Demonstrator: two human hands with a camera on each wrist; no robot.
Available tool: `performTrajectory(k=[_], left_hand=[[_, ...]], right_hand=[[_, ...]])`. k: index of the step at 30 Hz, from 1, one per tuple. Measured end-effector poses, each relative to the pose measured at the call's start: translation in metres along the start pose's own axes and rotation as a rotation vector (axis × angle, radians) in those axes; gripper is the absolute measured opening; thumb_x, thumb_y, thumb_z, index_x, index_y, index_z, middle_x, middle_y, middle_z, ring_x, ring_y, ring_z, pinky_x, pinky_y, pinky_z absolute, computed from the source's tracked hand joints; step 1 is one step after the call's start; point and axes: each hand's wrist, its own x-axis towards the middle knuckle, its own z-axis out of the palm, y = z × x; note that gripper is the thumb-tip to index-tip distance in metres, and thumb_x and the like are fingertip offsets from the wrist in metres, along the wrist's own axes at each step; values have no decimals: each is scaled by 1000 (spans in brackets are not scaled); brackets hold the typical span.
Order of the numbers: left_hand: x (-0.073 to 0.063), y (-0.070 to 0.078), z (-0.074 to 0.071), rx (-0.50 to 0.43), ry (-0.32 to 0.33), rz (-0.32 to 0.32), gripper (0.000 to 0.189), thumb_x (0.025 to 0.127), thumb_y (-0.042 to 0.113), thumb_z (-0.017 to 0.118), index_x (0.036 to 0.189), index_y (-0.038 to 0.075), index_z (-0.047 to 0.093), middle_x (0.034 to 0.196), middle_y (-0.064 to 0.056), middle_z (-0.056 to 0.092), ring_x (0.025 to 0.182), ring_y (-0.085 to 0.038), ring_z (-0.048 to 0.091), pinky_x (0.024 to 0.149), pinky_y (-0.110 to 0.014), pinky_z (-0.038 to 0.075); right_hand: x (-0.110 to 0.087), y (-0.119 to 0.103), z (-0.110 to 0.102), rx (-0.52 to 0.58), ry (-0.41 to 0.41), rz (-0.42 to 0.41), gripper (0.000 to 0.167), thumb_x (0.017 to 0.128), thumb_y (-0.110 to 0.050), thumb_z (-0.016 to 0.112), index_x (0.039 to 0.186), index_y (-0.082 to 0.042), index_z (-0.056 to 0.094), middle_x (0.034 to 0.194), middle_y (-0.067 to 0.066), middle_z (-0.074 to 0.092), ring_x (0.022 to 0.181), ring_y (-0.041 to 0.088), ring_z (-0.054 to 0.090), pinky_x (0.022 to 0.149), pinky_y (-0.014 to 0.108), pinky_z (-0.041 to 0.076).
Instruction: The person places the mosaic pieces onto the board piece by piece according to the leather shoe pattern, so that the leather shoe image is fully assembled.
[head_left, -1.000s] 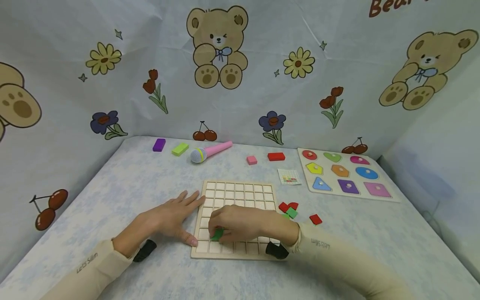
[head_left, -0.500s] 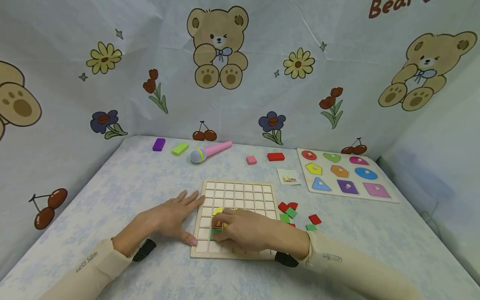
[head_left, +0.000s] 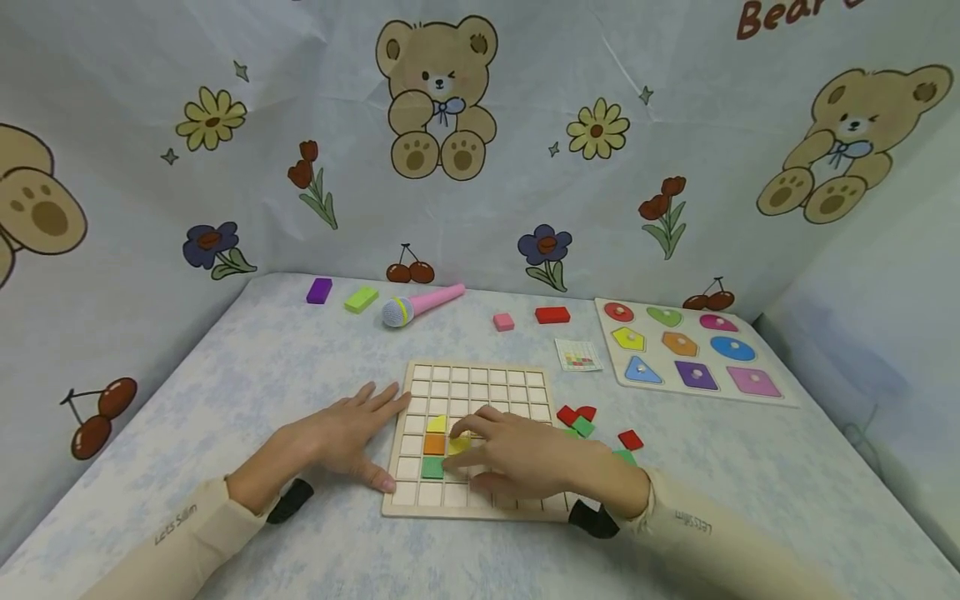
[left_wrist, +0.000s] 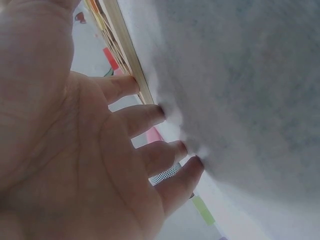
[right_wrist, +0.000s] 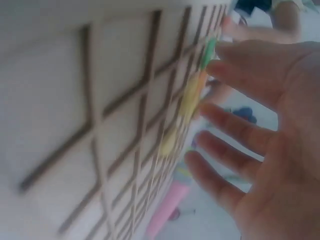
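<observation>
A wooden grid board (head_left: 480, 375) lies flat on the table. My left hand (head_left: 341, 433) rests on the table with fingers spread, thumb and fingertips against the board's left edge. Over the board's lower middle is my right hand (head_left: 525, 454), its fingers loosely extended and holding nothing. One right fingertip is at the right edge of a green square tile (head_left: 432, 467); the frames do not settle whether they touch. Above that tile sit an orange square (head_left: 434, 444) and a yellow piece (head_left: 437, 424). Another yellow piece (head_left: 459, 446) is partly hidden by the right fingers.
Loose red tiles (head_left: 567, 415) and green tiles (head_left: 582, 427) lie right of the board, some behind the right arm. A small pattern card (head_left: 578, 355) and a shape puzzle (head_left: 697, 400) are farther right. A pink toy microphone (head_left: 435, 299) and colored blocks (head_left: 552, 315) lie behind.
My right hand has let go of the green tile, which now lies in a cell under the orange square. The hand has drawn back rightward and its fingers have loosened. The left hand stays put.
</observation>
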Motion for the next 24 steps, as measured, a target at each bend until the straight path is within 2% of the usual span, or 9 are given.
performTrajectory(k=[3,9,13,17,24], left_hand=[[0,0,-1,4,2,6,121,71,62,81,161,10,18,168,-17,9,152,-49,5,118,-67,16],[-1,1,-2,0,-8,9,121,72,60,81,161,10,17,168,-17,9,152,-49,5,119,-67,16],[-1,1,-2,-6,-10,9,122,72,61,81,161,10,17,168,-17,9,152,-49,4,119,-66,16],[0,1,-2,-10,-7,8,122,71,62,81,162,11,17,169,-16,9,152,-49,4,119,-67,16],[0,0,-2,-23,-14,9,121,72,61,81,162,11,17,169,-16,8,153,-49,3,119,-67,15]], right_hand=[[-17,15,-3,119,36,87,38,99,-33,65,136,-26,63,139,0,56,126,20,50,105,37,48],[-55,61,-5,329,75,327,36,95,-29,70,129,-18,67,130,1,63,120,23,57,99,45,52],[-75,92,-5,408,104,412,32,92,-23,74,122,-15,70,121,1,68,110,23,62,91,45,55],[-83,110,-3,428,105,448,31,90,-16,76,120,-13,72,117,2,70,105,23,64,90,46,55],[-80,117,7,416,42,428,32,92,-15,74,124,-16,72,110,1,66,94,18,58,81,32,54]])
